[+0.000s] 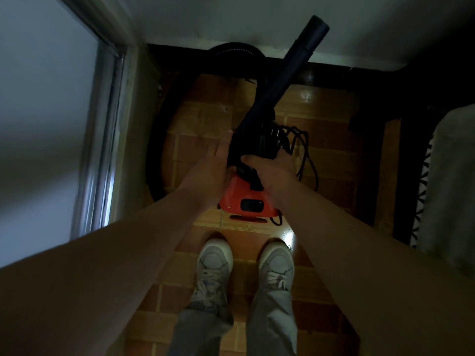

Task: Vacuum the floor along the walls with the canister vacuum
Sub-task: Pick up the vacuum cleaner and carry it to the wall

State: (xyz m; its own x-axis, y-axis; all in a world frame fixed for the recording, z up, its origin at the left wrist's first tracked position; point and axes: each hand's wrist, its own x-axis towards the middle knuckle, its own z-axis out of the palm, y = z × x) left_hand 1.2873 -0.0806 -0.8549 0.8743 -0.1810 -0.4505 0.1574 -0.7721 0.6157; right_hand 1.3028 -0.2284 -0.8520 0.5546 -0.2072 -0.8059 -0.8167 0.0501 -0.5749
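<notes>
While we stand over it on the tiled floor [334, 163], the canister vacuum [237, 199] sits just ahead of our shoes [214, 260], its orange body bearing a dark window and a black wand [282, 80] slanting up toward the wall. Our right grip [272, 168] is clamped round the wand's lower end. Our left grip [213, 168] lies straight-fingered against its side, with a black hose [154, 150] looping left and a cord [305, 155] tangled right.

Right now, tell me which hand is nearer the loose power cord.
Right. The right hand grips the top of the vacuum, beside the power cord; the left hand lies against the vacuum's opposite side.
</notes>
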